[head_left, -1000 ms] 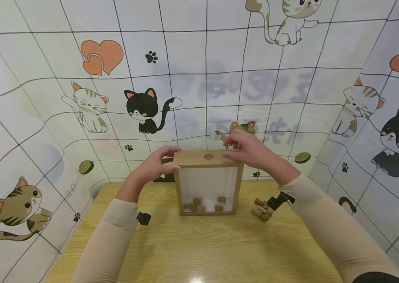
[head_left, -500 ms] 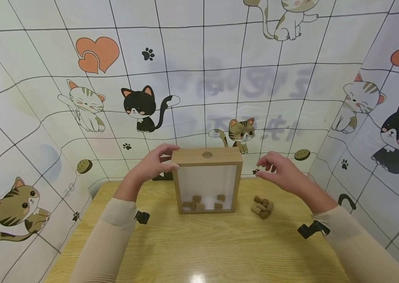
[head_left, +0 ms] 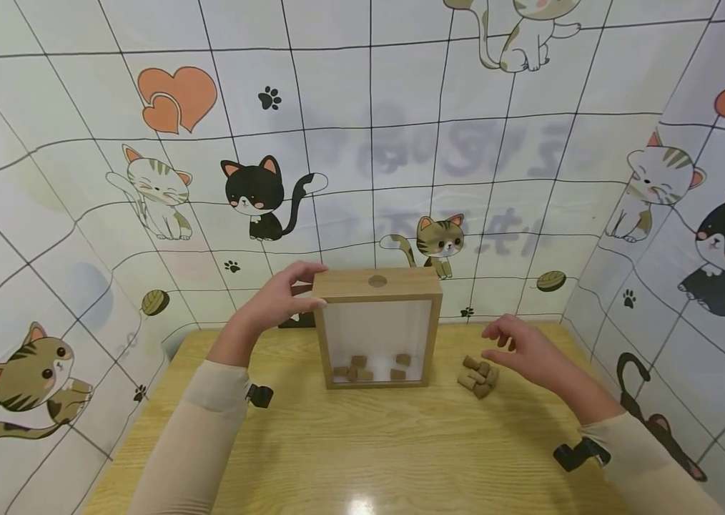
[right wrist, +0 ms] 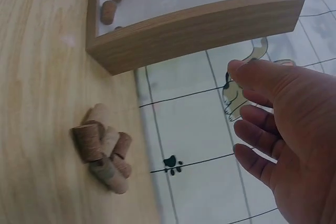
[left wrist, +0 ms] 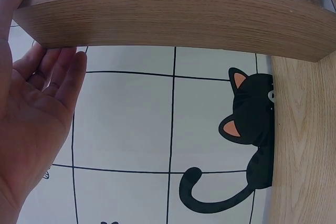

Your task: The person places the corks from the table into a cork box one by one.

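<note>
"Where is the wooden box (head_left: 339, 287) placed?"

"It is stood upright at the far middle of the table (head_left: 349, 443), its round hole (head_left: 377, 281) turned up; inner corks (head_left: 365, 375) are seen through its front. Its upper left corner is gripped by the left hand (head_left: 280, 297), thumb in front, fingers behind."

"Which step is in hand?"

"Probably the picking of one of the loose corks (head_left: 480, 378), right of the box. Nothing is held by the right hand (head_left: 525, 347), poised near them, fingers lightly bent, thumb apart. One cork would have to be pinched without the others being scattered."

"And the room?"

"The pale, wood-grained table is backed and flanked by a cat-printed, gridded sheet (head_left: 337, 93)."
</note>
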`<state>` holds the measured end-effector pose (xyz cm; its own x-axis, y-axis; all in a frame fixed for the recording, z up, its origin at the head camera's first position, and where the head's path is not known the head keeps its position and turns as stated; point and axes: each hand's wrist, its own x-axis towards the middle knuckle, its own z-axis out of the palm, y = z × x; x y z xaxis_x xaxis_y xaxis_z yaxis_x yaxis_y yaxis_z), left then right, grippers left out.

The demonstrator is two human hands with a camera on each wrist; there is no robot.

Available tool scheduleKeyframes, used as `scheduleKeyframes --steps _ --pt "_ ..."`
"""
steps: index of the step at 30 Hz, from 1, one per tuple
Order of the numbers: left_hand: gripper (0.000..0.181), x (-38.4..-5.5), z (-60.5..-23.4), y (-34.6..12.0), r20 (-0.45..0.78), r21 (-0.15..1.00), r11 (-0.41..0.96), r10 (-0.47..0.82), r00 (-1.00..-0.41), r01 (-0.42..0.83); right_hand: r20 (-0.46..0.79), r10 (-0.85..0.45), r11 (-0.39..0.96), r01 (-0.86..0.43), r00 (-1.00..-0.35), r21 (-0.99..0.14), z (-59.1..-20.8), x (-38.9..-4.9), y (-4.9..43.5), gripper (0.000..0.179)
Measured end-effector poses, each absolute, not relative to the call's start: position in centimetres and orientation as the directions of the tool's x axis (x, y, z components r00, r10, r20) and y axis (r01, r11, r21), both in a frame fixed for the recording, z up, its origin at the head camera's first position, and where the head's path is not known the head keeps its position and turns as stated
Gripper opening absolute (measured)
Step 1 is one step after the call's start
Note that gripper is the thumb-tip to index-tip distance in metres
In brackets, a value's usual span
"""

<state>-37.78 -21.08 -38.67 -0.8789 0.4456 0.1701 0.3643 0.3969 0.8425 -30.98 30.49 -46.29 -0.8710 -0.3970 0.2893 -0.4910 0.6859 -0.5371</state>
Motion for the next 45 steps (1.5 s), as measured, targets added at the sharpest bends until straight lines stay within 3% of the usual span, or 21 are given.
scheduleKeyframes --steps 18,32,39,45 --pt "0.071 -37.6 -38.7 -21.2 0.166 0.838 0.409 0.441 -0.882 0.362 0.319 -0.441 0.577 -0.537 -0.839 -0.616 -54.1 -29.5 31.5 0.029" --pt "0.073 -37.5 -38.7 -21.1 0.158 0.844 0.405 0.44 -0.884 0.352 0.233 -0.442 0.585 -0.475 -0.866 -0.657 -56.6 -29.2 31.4 0.026" --pt "0.072 -37.5 -38.6 -21.1 0.146 0.845 0.413 0.433 -0.89 0.339 0.215 -0.471 0.598 -0.489 -0.855 -0.635 -56.8 -29.4 31.1 0.025" --pt "0.073 -37.5 -38.5 -21.0 0.145 0.849 0.408 0.432 -0.89 0.336 0.257 -0.483 0.647 -0.538 -0.837 -0.54 -57.5 -29.7 31.1 0.028"
